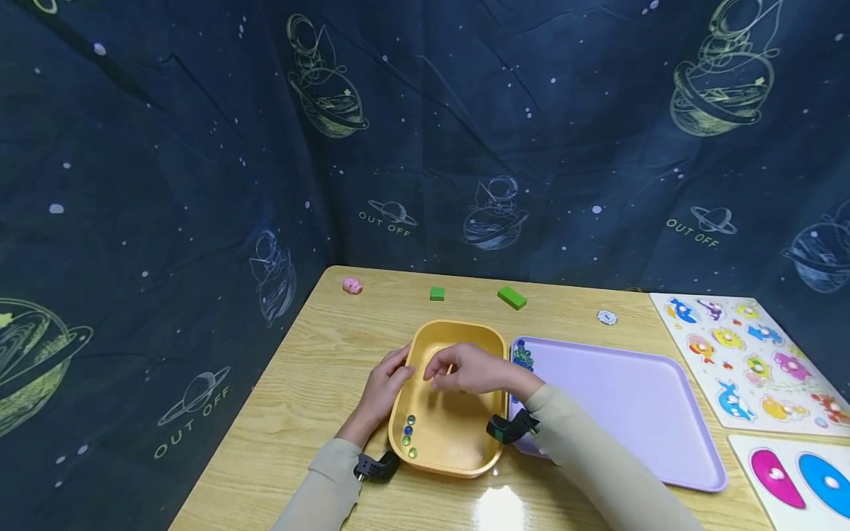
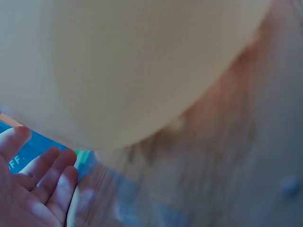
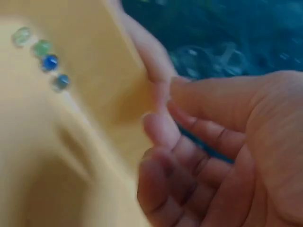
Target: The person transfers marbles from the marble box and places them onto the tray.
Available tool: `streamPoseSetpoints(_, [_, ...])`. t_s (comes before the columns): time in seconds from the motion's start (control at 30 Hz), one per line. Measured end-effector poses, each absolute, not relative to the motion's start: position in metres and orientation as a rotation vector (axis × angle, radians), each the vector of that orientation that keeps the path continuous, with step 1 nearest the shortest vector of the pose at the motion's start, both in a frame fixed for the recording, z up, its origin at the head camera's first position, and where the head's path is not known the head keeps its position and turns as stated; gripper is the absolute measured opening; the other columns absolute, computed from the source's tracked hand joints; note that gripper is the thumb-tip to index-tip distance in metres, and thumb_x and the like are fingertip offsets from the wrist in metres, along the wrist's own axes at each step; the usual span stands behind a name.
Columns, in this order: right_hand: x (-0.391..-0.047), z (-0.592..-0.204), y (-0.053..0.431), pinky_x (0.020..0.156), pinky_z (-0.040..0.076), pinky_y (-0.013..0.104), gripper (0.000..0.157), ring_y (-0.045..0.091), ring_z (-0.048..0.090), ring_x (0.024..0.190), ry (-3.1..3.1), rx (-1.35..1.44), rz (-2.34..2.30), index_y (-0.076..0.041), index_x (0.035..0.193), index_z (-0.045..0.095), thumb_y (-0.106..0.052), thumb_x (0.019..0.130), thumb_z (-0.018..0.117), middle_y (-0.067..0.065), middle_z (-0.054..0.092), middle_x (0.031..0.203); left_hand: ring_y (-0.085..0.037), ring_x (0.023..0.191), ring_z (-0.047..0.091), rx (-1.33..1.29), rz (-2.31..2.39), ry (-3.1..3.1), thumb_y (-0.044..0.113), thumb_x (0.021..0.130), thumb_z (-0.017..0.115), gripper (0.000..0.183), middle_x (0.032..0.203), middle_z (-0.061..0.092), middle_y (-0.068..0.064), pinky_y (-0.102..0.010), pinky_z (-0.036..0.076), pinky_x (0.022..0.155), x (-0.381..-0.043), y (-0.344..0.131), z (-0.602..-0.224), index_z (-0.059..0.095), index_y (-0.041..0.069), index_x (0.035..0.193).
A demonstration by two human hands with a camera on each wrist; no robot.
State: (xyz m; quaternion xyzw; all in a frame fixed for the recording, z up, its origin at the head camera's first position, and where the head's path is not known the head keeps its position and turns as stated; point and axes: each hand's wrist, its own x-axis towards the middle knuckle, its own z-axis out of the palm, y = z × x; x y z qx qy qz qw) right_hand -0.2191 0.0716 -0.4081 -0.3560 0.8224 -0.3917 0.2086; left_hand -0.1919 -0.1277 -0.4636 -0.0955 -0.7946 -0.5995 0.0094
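Note:
An orange plastic bin (image 1: 458, 442) sits on the table, a few blue and green glass marbles (image 1: 408, 431) lined up near its left wall. My left hand (image 1: 384, 383) rests against the bin's left side, thumb at the rim, fingers fairly straight along the outside. In the left wrist view the bin's smooth outer wall (image 2: 118, 71) fills the top, beside relaxed fingers (image 2: 42, 177). My right hand (image 1: 468, 369) hovers above the bin's inside with loosely curled fingers; nothing shows between them. In the right wrist view the marbles (image 3: 49, 62) lie apart from its fingertips (image 3: 154, 177).
To the right, a lilac tray (image 1: 617, 413) holds more marbles (image 1: 522, 356) at its left end. Along the back lie a pink pig (image 1: 352, 285), two green blocks (image 1: 512, 297) and a round white token (image 1: 607, 317). Puzzle boards (image 1: 724, 372) occupy the right side.

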Motion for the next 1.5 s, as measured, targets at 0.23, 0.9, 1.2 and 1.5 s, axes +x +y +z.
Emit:
streamPoseSetpoints(0.23, [-0.206,-0.42,0.047,0.053,0.042,0.02,0.027,0.011,0.054,0.063,1.959,-0.976,-0.868,-0.003,0.106,0.062,-0.015,0.082,0.066,-0.003,0.067,0.08,-0.02,0.116,0.047,-0.28,-1.877,-2.474,0.011,0.09,0.052,0.043,0.127,0.051,-0.008,-0.03,0.04,0.093,-0.195,-0.129,-0.47,0.047,0.009,0.132])
streamPoseSetpoints(0.9, [-0.19,-0.439,0.026,0.065,0.054,0.029,0.016,0.007,0.06,0.064,1.778,-0.897,-0.847,-0.001,0.095,0.064,0.003,0.08,0.063,0.001,0.065,0.075,-0.022,0.114,0.048,-0.274,-1.855,-2.482,0.007,0.09,0.052,0.042,0.127,0.051,-0.013,-0.028,0.041,0.091,-0.192,-0.129,-0.463,0.047,0.008,0.132])
streamPoseSetpoints(1.2, [-0.187,-0.438,0.022,0.061,0.051,0.021,0.022,0.005,0.057,0.063,1.768,-0.988,-0.75,-0.003,0.088,0.062,0.013,0.073,0.059,-0.002,0.06,0.072,-0.02,0.116,0.047,-0.265,-1.867,-2.484,0.009,0.09,0.053,0.042,0.126,0.052,-0.009,-0.029,0.039,0.093,-0.191,-0.129,-0.462,0.048,0.008,0.132])
streamPoseSetpoints(1.5, [-0.194,-0.429,0.037,0.055,0.043,0.014,0.013,-0.002,0.05,0.059,1.956,-1.172,-0.749,-0.007,0.095,0.066,-0.007,0.086,0.057,-0.003,0.064,0.08,-0.025,0.116,0.047,-0.297,-1.857,-2.479,0.008,0.091,0.051,0.042,0.128,0.05,-0.015,-0.028,0.041,0.091,-0.19,-0.128,-0.461,0.047,0.006,0.132])
